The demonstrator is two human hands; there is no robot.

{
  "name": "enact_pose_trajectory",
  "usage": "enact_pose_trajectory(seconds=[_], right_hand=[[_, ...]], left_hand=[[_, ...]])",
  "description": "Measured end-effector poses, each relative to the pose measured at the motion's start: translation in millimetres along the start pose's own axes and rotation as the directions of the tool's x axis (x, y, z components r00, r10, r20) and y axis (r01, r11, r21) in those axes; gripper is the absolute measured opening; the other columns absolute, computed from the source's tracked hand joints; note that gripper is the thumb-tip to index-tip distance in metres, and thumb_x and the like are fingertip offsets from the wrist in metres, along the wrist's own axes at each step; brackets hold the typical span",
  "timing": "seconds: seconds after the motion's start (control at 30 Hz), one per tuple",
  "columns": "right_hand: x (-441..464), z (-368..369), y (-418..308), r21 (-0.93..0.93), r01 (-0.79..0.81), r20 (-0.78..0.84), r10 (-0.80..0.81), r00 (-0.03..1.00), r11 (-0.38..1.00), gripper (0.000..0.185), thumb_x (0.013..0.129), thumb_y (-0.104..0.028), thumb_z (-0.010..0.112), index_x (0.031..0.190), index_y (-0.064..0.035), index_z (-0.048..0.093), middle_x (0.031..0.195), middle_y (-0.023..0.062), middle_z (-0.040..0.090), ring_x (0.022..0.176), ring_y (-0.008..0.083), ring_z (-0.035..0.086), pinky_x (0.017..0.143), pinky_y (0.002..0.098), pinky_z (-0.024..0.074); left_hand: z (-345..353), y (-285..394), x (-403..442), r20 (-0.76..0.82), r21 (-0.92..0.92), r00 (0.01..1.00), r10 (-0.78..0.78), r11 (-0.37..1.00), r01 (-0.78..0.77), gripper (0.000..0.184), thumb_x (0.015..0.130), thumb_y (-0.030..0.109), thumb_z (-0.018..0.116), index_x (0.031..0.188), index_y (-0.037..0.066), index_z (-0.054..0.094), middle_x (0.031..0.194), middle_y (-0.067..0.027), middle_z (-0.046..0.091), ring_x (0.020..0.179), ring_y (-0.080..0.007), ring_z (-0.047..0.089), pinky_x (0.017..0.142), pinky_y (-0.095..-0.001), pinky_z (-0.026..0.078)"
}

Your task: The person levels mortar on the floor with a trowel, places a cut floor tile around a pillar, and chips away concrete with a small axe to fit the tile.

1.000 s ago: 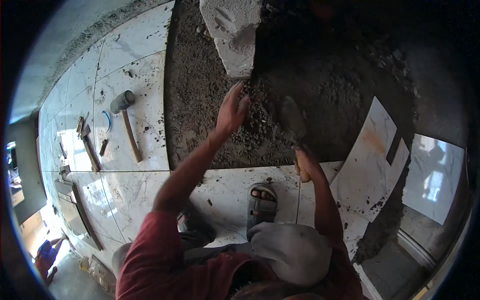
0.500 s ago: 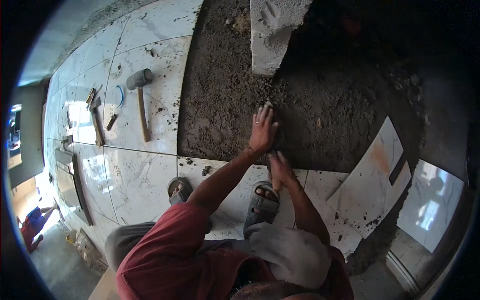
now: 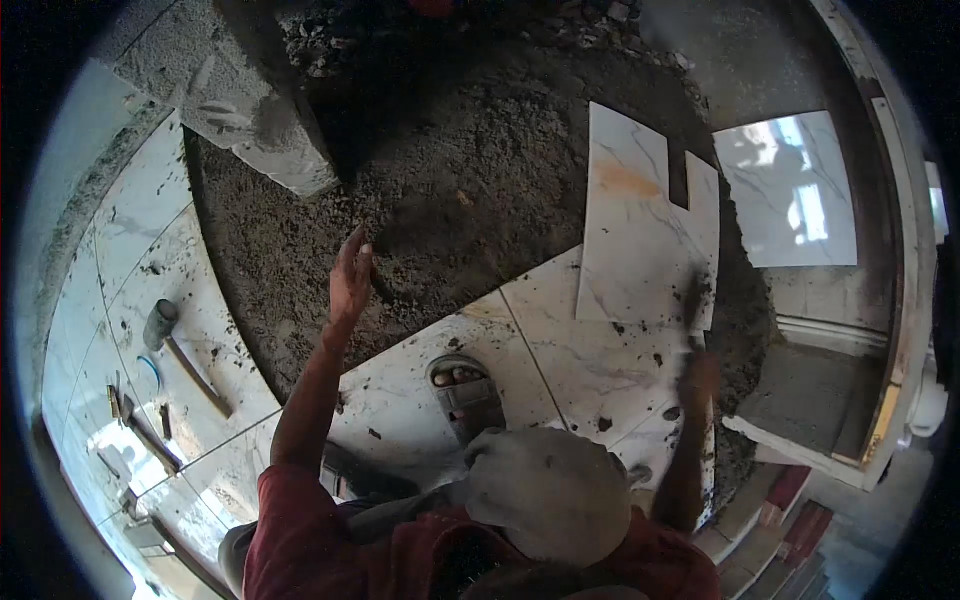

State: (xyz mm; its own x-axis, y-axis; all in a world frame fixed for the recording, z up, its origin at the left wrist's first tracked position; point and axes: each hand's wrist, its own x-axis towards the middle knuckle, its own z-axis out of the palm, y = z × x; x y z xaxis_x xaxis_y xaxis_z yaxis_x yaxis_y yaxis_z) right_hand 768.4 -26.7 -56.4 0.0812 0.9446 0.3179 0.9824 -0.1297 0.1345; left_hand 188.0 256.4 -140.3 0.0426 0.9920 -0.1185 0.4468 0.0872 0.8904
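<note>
My left hand hovers over the dark mortar bed, fingers stretched out and holding nothing. At the right, my right hand is blurred by motion and closed round a trowel. The trowel's blade is a dark smear near the lower right edge of a cut marble-look tile. This tile has a notch in its upper right side and an orange-brown stain. Laid white tiles border the mortar under my sandalled feet.
A rubber mallet, a hammer and a blue ring lie on the left tiles. A rough pale block juts over the mortar. Another tile lies at the upper right; red bricks are at the lower right.
The view has turned to the right. My hands were together low over the mortar; now they are far apart, my right hand having swung right with the trowel to the cut tile.
</note>
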Motion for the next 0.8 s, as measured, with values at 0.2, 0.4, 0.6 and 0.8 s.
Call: enact_pose_trajectory(seconds=[0.2,0.4,0.6,0.8], right_hand=[[-1,-86,95,0.676,-0.507,0.157,0.568,0.808,0.534,0.036,0.094,-0.037,0.043,0.11,-0.007,0.055,0.088,0.0058,0.059,0.069,0.0222,0.058,0.058,0.0403,0.0499],[58,21,-164,0.443,-0.885,0.896,0.052,0.441,-0.142,0.03,0.092,-0.026,0.05,0.117,-0.0101,0.05,0.077,-0.0005,0.053,0.057,0.0087,0.049,0.045,0.0264,0.0406],[194,132,-317,0.461,-0.837,0.887,-0.188,0.422,0.294,0.048,0.092,-0.036,0.05,0.128,-0.006,0.042,0.079,0.005,0.055,0.053,0.0128,0.049,0.047,0.0306,0.0431],[216,101,-423,0.486,-0.785,0.827,-0.493,0.27,0.384,0.072,0.091,-0.057,0.039,0.139,-0.0066,0.02,0.084,0.0085,0.054,0.059,0.0158,0.049,0.05,0.0345,0.0457]], left_hand=[[10,-20,-7,-0.04,0.013,0.999,0.017,1.0,-0.016,0.048,0.096,0.036,0.041,0.13,0.002,0.046,0.127,-0.0226,0.05,0.118,-0.037,0.049,0.096,-0.0423,0.04],[33,-24,-32,0.022,0.068,0.992,0.121,0.99,-0.122,0.036,0.094,0.022,0.046,0.122,0.0,0.05,0.124,-0.0234,0.051,0.115,-0.0404,0.049,0.095,-0.0433,0.041],[29,-24,-42,0.003,0.127,0.974,0.228,0.966,-0.226,0.034,0.094,0.02,0.047,0.121,0.0,0.051,0.122,-0.0222,0.052,0.113,-0.0394,0.051,0.095,-0.0435,0.041],[18,-33,-54,-0.109,0.114,0.989,0.102,0.989,-0.09,0.034,0.095,0.022,0.046,0.122,0.002,0.051,0.124,-0.0203,0.052,0.115,-0.0366,0.051,0.095,-0.041,0.041]])
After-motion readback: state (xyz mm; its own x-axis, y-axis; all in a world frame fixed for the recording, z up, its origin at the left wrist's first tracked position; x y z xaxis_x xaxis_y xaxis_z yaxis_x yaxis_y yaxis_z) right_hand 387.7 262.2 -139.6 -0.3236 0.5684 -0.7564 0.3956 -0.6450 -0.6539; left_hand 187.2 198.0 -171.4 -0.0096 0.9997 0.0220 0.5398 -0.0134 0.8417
